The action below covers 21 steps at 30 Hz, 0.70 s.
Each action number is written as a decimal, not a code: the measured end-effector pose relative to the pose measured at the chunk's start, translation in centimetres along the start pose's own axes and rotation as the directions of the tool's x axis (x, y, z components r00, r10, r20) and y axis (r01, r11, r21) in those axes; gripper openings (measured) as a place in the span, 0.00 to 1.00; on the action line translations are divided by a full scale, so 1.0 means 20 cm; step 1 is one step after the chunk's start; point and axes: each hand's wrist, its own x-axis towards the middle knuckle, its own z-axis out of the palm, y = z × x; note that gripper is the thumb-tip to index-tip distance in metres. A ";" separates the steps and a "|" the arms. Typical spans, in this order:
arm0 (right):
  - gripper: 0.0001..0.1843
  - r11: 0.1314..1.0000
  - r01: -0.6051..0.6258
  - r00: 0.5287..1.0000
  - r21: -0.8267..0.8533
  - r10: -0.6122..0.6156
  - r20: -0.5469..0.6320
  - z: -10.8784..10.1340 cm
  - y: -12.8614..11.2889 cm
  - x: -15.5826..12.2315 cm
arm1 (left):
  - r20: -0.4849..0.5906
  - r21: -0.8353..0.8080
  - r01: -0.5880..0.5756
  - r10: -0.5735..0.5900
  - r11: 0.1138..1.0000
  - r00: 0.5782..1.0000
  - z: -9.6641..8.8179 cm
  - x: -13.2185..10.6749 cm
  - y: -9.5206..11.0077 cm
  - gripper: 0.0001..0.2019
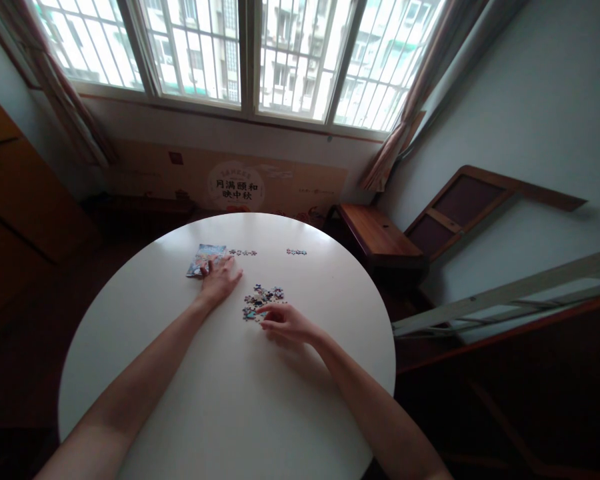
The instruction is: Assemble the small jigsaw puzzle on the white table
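Note:
My left hand [222,273] lies with its fingers spread on the white table, partly over the right edge of a blue, colourful picture sheet [206,255]. Just beyond its fingertips is a short row of jigsaw pieces [243,253]. My right hand [287,323] hovers at the near right side of a loose pile of jigsaw pieces [263,295], palm down. Its thumb and index finger are apart, pointing at the pile, and no piece shows between them. Part of the pile is hidden behind the hand.
A second short row of joined pieces [297,252] lies at the far right of the round white table [220,400]. Beyond the table are a wooden bench [375,230], a printed cardboard panel [300,175] and barred windows. A tilted wooden frame [460,207] leans at the right wall.

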 end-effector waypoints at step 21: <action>0.24 1.000 -0.001 1.000 -0.003 0.001 0.006 0.00 0.02 0.01 | -0.070 -0.014 -0.007 0.006 1.000 0.998 0.00 0.00 -0.01 0.26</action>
